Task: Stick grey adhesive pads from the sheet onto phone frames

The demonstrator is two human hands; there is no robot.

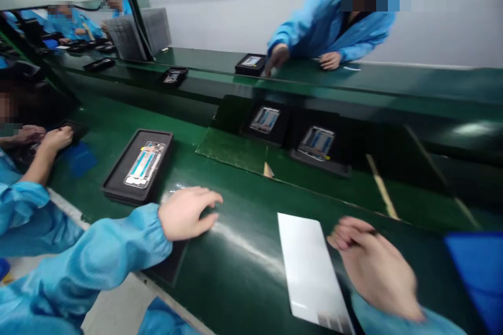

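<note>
- Holding left hand [184,213] over green bench [236,277], thumb and fingers parted, near black tray [118,161] with phone-like frame [145,164] inside
- Curling fingers of right hand [377,268] just beside white sheet [309,267] on bench; impossible to tell whether pinching anything

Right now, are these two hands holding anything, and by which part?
The left hand is open, with nothing visible in its grasp. The right hand is curled beside the white panel; whether it holds something small cannot be told.

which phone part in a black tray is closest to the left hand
The phone part in the black tray just left of the left hand, on the near green bench; the other visible ones sit farther back.
</note>
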